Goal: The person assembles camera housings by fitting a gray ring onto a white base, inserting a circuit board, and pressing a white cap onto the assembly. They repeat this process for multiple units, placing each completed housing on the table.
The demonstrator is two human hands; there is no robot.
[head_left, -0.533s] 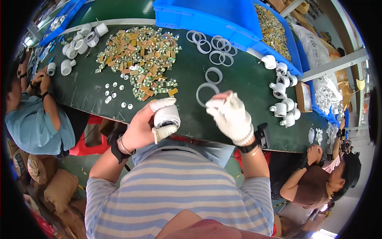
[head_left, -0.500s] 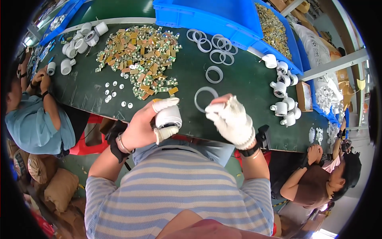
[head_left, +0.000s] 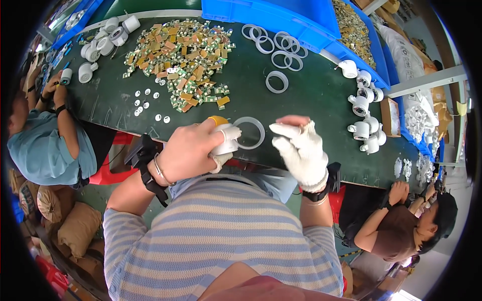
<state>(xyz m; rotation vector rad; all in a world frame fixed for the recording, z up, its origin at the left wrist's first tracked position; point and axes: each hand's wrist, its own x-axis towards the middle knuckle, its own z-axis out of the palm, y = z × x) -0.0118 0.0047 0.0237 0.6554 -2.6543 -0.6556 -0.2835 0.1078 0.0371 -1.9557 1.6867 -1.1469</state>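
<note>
My left hand (head_left: 193, 150), with white covers on some fingertips and a yellow one, is closed around a white round housing (head_left: 226, 144) and hides much of it. Beside the housing is a translucent white ring (head_left: 249, 133), its left edge next to my left fingertips. I cannot tell whether they touch. My right hand (head_left: 301, 153), in a white knitted glove with a bare fingertip showing, is held just right of the ring. Its fingers are apart, with nothing visible in them.
Small circuit boards (head_left: 183, 60) form a heap on the green table (head_left: 311, 115), near small white discs (head_left: 145, 104). More rings (head_left: 288, 50) lie below a blue bin (head_left: 271, 25). White housings (head_left: 359, 105) stand at right, others (head_left: 104, 46) at left. People sit at both sides.
The ring has come nearer and left, toward the housing; my right hand has come off it. My left hand has moved right and turned, with the housing. The whole view has shifted slightly.
</note>
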